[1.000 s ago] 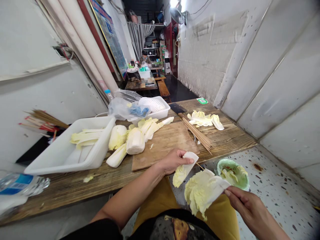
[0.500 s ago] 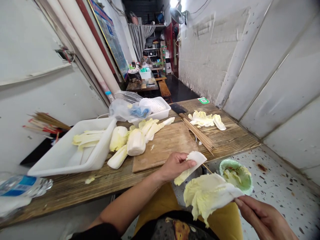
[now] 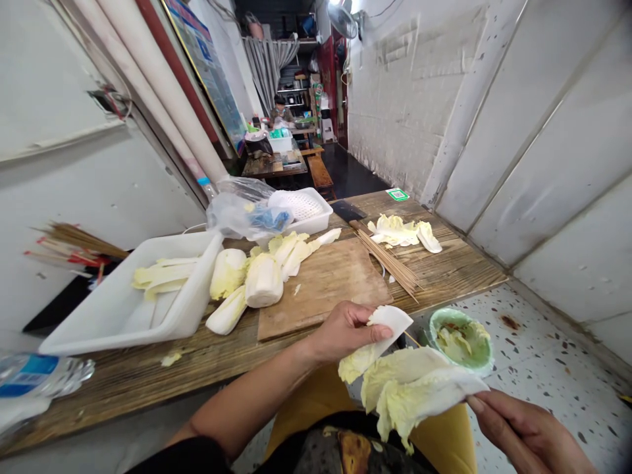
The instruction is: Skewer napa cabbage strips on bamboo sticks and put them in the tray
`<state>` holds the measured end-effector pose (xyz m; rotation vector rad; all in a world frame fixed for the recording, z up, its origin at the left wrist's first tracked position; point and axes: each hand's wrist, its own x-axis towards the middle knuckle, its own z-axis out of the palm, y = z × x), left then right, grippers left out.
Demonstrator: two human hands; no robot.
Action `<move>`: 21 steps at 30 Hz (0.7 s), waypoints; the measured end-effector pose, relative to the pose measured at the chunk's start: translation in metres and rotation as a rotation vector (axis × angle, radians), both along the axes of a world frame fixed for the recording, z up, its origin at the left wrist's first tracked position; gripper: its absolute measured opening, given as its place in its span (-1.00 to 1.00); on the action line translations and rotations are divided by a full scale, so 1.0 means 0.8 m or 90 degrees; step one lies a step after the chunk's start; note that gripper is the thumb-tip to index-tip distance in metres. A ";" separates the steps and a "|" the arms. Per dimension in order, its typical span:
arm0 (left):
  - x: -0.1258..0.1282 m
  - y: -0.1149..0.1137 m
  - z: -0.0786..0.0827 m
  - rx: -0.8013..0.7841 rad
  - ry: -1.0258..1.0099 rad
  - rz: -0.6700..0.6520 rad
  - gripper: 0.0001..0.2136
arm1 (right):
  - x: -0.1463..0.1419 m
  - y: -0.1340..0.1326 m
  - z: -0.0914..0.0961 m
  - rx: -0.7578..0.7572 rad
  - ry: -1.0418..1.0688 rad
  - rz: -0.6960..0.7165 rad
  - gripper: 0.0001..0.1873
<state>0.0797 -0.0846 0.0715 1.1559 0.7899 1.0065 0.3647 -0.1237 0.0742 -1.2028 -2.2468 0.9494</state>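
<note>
My left hand (image 3: 348,332) pinches a small napa cabbage leaf (image 3: 397,321), its white end pointing up and right and its yellow frill hanging below. Closed on the white stem end of a larger cabbage leaf (image 3: 419,388) is my right hand (image 3: 513,421); this leaf is folded and droops to the left over my lap. A thin bamboo skewer (image 3: 411,340) shows in the gap between the two leaves. Most of its length is hidden, so I cannot tell whether the right fingers also grip it. Both leaves are above my knees, close together.
A cutting board (image 3: 320,283) lies on the wooden table, with cut cabbage (image 3: 264,280) at its left edge. Around it are a white tub (image 3: 197,296), bamboo skewers (image 3: 392,263), a cleaver (image 3: 348,210) and loose leaves (image 3: 395,230). A green bin (image 3: 486,362) stands on the floor.
The larger leaf in my right hand has shifted slightly right and now looks more folded. Less of the skewer shows between the leaves. The view has turned slightly.
</note>
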 end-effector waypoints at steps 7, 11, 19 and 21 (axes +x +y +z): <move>-0.003 0.000 0.015 0.111 0.053 -0.047 -0.69 | 0.004 0.001 0.005 0.013 -0.029 0.021 -0.69; -0.002 0.002 0.021 0.167 0.052 -0.031 -0.70 | -0.003 -0.002 0.019 0.031 -0.016 -0.015 -0.66; -0.010 -0.002 0.040 0.205 0.088 -0.075 -0.67 | -0.027 -0.011 0.032 0.018 0.041 -0.058 -0.62; -0.012 -0.005 0.044 0.188 0.111 -0.090 -0.62 | -0.030 -0.011 0.033 0.038 0.044 -0.068 -0.62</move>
